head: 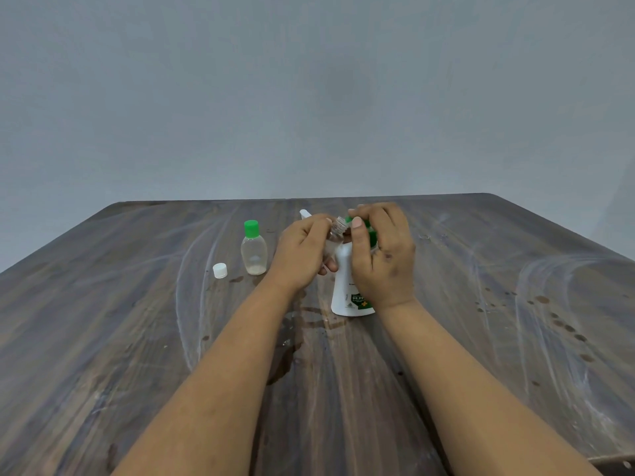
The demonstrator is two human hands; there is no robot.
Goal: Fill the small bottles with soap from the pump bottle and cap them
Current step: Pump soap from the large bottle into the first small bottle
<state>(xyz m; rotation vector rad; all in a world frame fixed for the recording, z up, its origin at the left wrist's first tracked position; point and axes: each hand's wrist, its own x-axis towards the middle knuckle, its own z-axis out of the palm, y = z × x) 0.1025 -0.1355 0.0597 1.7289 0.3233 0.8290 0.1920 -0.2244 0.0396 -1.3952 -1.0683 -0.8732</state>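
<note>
I see L hand (pixel 302 250) gripping open small bottle (pixel 335 235), tilted; R hand (pixel 381 255) pinching green cap (pixel 367 231) beside its neck, over pump bottle (pixel 347 286).

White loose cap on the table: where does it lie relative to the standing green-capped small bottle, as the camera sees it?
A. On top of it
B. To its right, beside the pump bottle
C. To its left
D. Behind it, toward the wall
C: the white cap lies on the table left of the green-capped small bottle, apart from it, slightly nearer the camera.
</note>
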